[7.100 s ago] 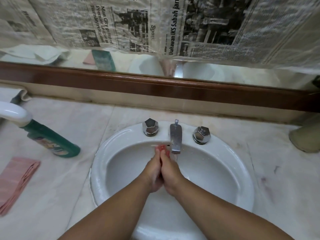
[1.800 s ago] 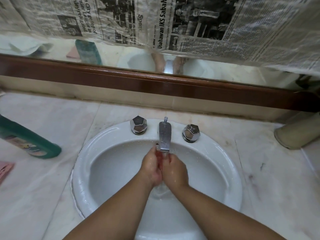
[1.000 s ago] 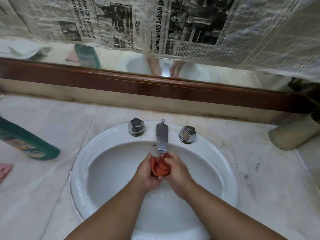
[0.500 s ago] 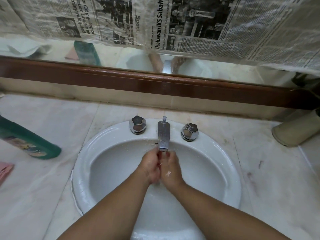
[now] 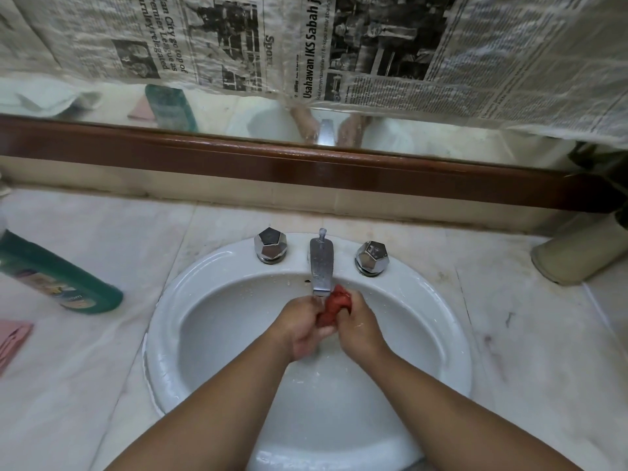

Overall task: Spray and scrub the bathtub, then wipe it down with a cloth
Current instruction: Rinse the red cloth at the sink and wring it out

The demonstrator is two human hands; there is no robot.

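Head view: the cloth (image 5: 334,305), a small red wad, sits just below the spout of the tap (image 5: 321,266), over the basin (image 5: 163,334), bunched between your two hands.

Grip state:
- Your left hand (image 5: 302,326) is just left of the spout, with its fingers (image 5: 324,332) curled under the lower end of the wad.
- Your right hand (image 5: 360,326) is just right of the spout, with fingers and thumb curled round the upper end.
- Both hands clasp the cloth; neither lies flat or slack.

Water appears to run from the spout onto the wad, though the stream is faint.

Handling: expect the cloth to be soft, limp and light, and heavier and dripping once soaked. It offers no stiff edge, so take it by the bulk, not by a corner. A full-fist hold at each end suits wringing. Wet fabric may slip against wet skin, so squeeze firmly. The cloth itself is not fragile.

Also in view: a green bottle (image 5: 61,283) well left of the tap, and a pink rag (image 5: 12,338) farther left at the frame edge.
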